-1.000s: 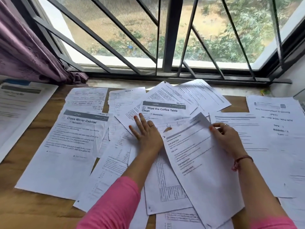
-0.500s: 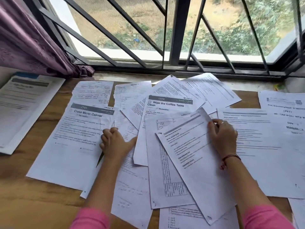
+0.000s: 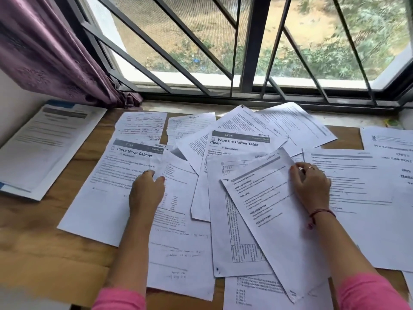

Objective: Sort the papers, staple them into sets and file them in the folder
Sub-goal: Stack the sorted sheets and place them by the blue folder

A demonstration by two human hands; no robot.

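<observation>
Several loose printed sheets lie overlapping on a wooden table (image 3: 44, 242). My left hand (image 3: 146, 191) pinches the edge of a white sheet (image 3: 178, 220) and lifts its upper part beside the "Close Mirror Cabinet" sheet (image 3: 100, 186). My right hand (image 3: 310, 186) grips the top right edge of a slanted sheet (image 3: 274, 220) that lies on top of the pile. A "Wipe the Coffee Table Clean" sheet (image 3: 237, 143) lies behind it. No stapler or folder is plainly in view.
A stack of papers (image 3: 44, 148) with a blue edge lies at the far left. More sheets (image 3: 380, 198) cover the right side. A barred window (image 3: 252, 52) and a purple curtain (image 3: 49, 52) stand behind the table.
My left hand moved from the centre pile to the left and took hold of a sheet, lifting its upper part. My right hand kept its hold on the slanted sheet.
</observation>
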